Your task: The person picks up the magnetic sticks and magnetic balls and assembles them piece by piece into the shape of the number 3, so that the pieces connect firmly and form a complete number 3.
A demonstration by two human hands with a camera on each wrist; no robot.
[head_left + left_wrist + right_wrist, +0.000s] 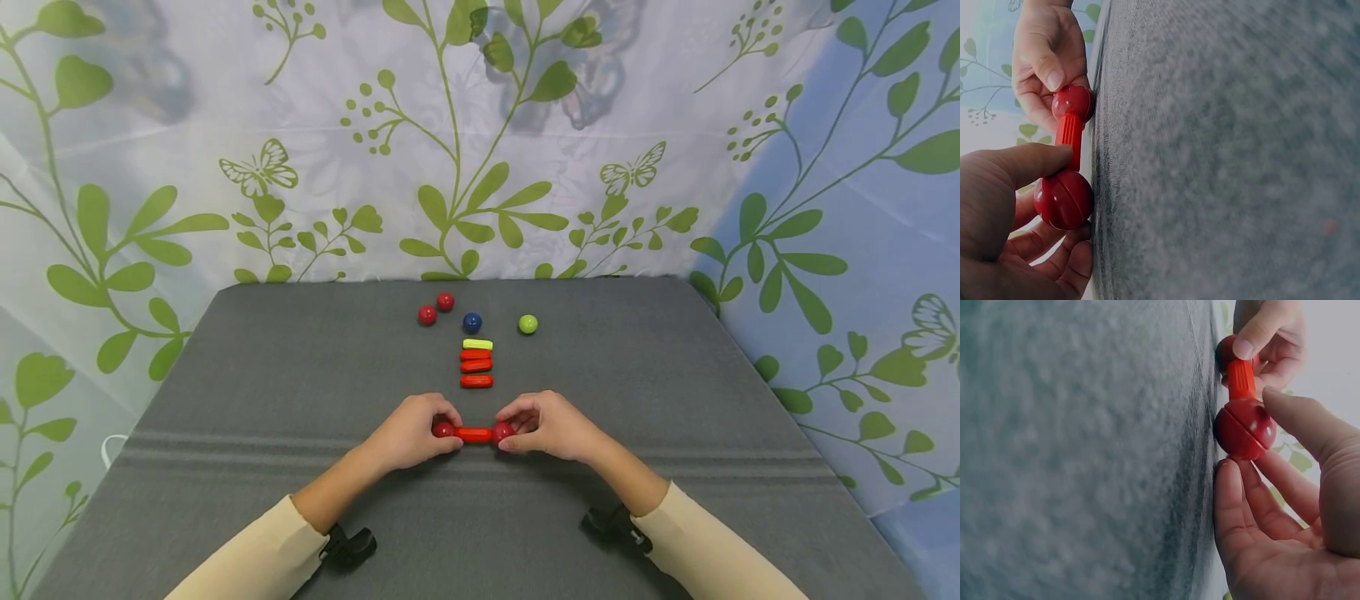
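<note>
A short orange-red ribbed rod (474, 435) lies crosswise at the table's middle, with one glossy red ball at each end. My left hand (412, 429) grips the left ball (1064, 200), its thumb reaching along onto the rod's end in the left wrist view. At the other end, my right hand (551, 427) holds the right ball (1244, 430) between thumb and fingers. A seam line runs around this ball. Both balls sit against the rod's ends, and the joined piece is close over the grey cloth.
Beyond the hands lie several orange-red rods (476, 366) in a column, with a yellow rod (477, 344) behind them. Farther back are two red balls (427, 315), a blue ball (472, 323) and a green ball (528, 324). A leaf-patterned curtain (322, 167) borders the grey table (300, 358).
</note>
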